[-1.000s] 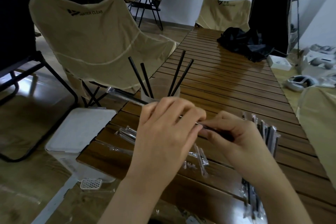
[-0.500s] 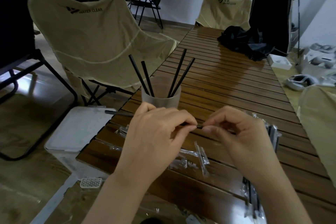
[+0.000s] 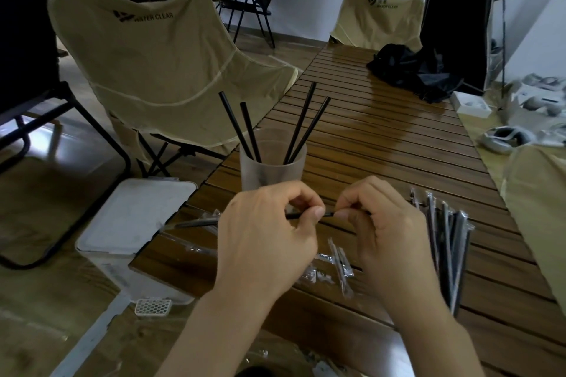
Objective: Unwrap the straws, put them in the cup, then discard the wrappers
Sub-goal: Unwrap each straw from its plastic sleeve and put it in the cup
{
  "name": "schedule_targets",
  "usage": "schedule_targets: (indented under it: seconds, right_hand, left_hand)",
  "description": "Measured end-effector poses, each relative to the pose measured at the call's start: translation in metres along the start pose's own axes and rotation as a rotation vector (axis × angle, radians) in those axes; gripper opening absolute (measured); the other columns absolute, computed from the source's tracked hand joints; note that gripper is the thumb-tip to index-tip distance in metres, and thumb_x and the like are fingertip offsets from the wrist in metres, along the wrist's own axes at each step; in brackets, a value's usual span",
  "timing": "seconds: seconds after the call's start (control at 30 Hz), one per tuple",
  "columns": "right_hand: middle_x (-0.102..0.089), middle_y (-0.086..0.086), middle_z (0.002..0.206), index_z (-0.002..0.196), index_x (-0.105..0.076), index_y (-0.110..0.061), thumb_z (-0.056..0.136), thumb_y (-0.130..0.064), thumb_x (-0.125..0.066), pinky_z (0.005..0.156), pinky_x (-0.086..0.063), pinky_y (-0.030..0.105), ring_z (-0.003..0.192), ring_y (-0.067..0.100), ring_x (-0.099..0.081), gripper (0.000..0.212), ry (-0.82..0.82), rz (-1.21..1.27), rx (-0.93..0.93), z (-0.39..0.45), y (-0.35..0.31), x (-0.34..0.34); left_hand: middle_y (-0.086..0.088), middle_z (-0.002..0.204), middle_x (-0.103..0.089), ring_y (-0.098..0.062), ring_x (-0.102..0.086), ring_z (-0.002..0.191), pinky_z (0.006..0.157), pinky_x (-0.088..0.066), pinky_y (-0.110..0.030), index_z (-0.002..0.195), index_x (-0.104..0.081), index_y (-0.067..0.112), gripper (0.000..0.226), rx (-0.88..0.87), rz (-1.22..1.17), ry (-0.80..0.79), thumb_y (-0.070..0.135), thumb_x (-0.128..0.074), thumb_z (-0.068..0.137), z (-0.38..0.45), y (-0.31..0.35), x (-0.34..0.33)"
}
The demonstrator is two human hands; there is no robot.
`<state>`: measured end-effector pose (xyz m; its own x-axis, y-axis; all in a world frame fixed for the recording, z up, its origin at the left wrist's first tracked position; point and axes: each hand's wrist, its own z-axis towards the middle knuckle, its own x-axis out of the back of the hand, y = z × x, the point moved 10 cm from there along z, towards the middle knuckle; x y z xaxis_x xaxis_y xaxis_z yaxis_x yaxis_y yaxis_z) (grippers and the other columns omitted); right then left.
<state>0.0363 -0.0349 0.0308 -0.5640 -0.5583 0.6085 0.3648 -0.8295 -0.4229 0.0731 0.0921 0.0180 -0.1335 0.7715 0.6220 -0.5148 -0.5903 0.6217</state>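
Observation:
A black straw (image 3: 301, 215) lies level between my two hands, just in front of the frosted cup (image 3: 272, 169). My left hand (image 3: 266, 239) pinches it near the middle, and its clear-wrapped end (image 3: 196, 222) sticks out to the left. My right hand (image 3: 379, 223) pinches the straw's right part. Several black straws (image 3: 301, 122) stand in the cup. Empty clear wrappers (image 3: 338, 263) lie on the wooden table (image 3: 382, 144) under my hands. A pile of wrapped straws (image 3: 444, 239) lies to the right.
A white bin with a lid (image 3: 134, 220) stands on the floor by the table's left edge. A beige folding chair (image 3: 171, 70) is behind it. Black cloth (image 3: 419, 73) lies at the table's far end, and a white box (image 3: 473, 104) at its right edge.
Both hands have lowered slightly toward me with the straw. The wrapped end on the left has drawn in closer to my left hand, and the cup is now fully visible behind them.

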Motion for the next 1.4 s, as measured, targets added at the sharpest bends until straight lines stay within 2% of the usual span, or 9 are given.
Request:
schedule_targets:
  seconds: [0.13, 0.3, 0.43, 0.57, 0.7, 0.9, 1.17, 1.27, 1.4]
  right_hand:
    - [-0.053, -0.01, 0.079, 0.077, -0.055, -0.023, 0.082, 0.007, -0.061, 0.063, -0.038, 0.012, 0.074, 0.009, -0.052, 0.031, 0.016, 0.03, -0.033, -0.001, 0.0, 0.0]
    - [-0.053, -0.008, 0.081, 0.078, -0.058, -0.016, 0.085, -0.001, -0.052, 0.064, -0.041, 0.019, 0.076, 0.012, -0.052, 0.018, 0.085, -0.002, -0.001, -0.001, -0.01, 0.007]
    - [-0.055, -0.008, 0.082, 0.079, -0.06, -0.018, 0.085, 0.004, -0.062, 0.07, -0.038, 0.009, 0.079, 0.007, -0.052, 0.023, 0.124, 0.018, -0.055, -0.001, -0.001, 0.014]
    - [-0.055, -0.015, 0.08, 0.079, -0.059, -0.028, 0.079, -0.001, -0.071, 0.069, -0.038, 0.006, 0.08, 0.001, -0.051, 0.029, 0.025, -0.006, -0.127, -0.003, 0.013, 0.006]
    - [-0.057, -0.017, 0.076, 0.073, -0.06, -0.031, 0.078, -0.008, -0.074, 0.062, -0.04, 0.006, 0.077, -0.003, -0.054, 0.028, -0.081, 0.021, -0.339, -0.012, 0.039, -0.008]
    - [-0.061, -0.014, 0.068, 0.065, -0.063, -0.029, 0.078, -0.015, -0.076, 0.049, -0.037, 0.009, 0.064, -0.003, -0.055, 0.023, -0.346, -0.042, -0.609, -0.043, 0.082, -0.045]
    - [-0.065, -0.009, 0.088, 0.087, -0.07, -0.024, 0.087, -0.017, -0.067, 0.052, -0.042, 0.006, 0.072, -0.007, -0.054, 0.008, -0.299, 0.044, -0.595, -0.04, 0.075, -0.041]
    - [-0.056, -0.017, 0.09, 0.088, -0.066, -0.032, 0.08, -0.021, -0.074, 0.063, -0.04, 0.006, 0.082, -0.008, -0.05, 0.016, -0.177, 0.027, -0.47, -0.025, 0.06, -0.026]
    - [-0.056, -0.02, 0.091, 0.091, -0.07, -0.032, 0.077, -0.019, -0.075, 0.073, -0.04, 0.014, 0.09, -0.001, -0.051, 0.019, -0.27, -0.006, -0.277, -0.019, 0.042, -0.04]
  left_hand:
    - [0.026, 0.073, -0.062, 0.007, -0.06, 0.074, 0.073, -0.056, -0.03, 0.081, -0.066, 0.037, 0.002, 0.003, 0.001, 0.004, 0.038, -0.066, 0.082, 0.001, -0.001, 0.002]
    - [0.025, 0.073, -0.062, 0.007, -0.061, 0.075, 0.063, -0.051, -0.014, 0.081, -0.066, 0.038, 0.003, 0.087, -0.053, -0.013, 0.037, -0.068, 0.083, 0.003, -0.012, -0.001]
    - [0.025, 0.074, -0.062, 0.008, -0.06, 0.076, 0.065, -0.05, -0.012, 0.083, -0.067, 0.038, 0.001, 0.11, -0.029, -0.017, 0.038, -0.067, 0.084, 0.003, -0.02, 0.002]
    - [0.026, 0.075, -0.063, 0.01, -0.059, 0.074, 0.068, -0.048, -0.01, 0.085, -0.067, 0.039, 0.004, 0.085, 0.068, -0.052, 0.042, -0.065, 0.084, 0.003, -0.021, 0.004]
    - [0.021, 0.076, -0.066, 0.006, -0.06, 0.072, 0.079, -0.056, -0.033, 0.086, -0.068, 0.037, 0.007, 0.099, 0.15, -0.071, 0.042, -0.064, 0.083, 0.004, -0.031, 0.009]
    - [0.019, 0.078, -0.065, 0.002, -0.06, 0.077, 0.081, -0.053, -0.037, 0.088, -0.068, 0.036, 0.003, 0.177, 0.226, -0.146, 0.038, -0.065, 0.086, 0.003, -0.048, 0.007]
    - [0.02, 0.081, -0.063, 0.003, -0.059, 0.078, 0.084, -0.053, -0.034, 0.088, -0.063, 0.039, 0.002, 0.213, 0.234, -0.276, 0.038, -0.063, 0.089, -0.003, -0.056, -0.011]
    - [0.021, 0.082, -0.064, 0.004, -0.06, 0.079, 0.084, -0.053, -0.032, 0.089, -0.064, 0.04, 0.001, 0.194, 0.202, -0.289, 0.039, -0.064, 0.088, -0.003, -0.055, -0.015]
    - [0.022, 0.08, -0.065, 0.008, -0.061, 0.077, 0.077, -0.055, -0.023, 0.088, -0.067, 0.04, 0.002, 0.148, 0.149, -0.292, 0.038, -0.066, 0.087, -0.001, -0.048, -0.016]
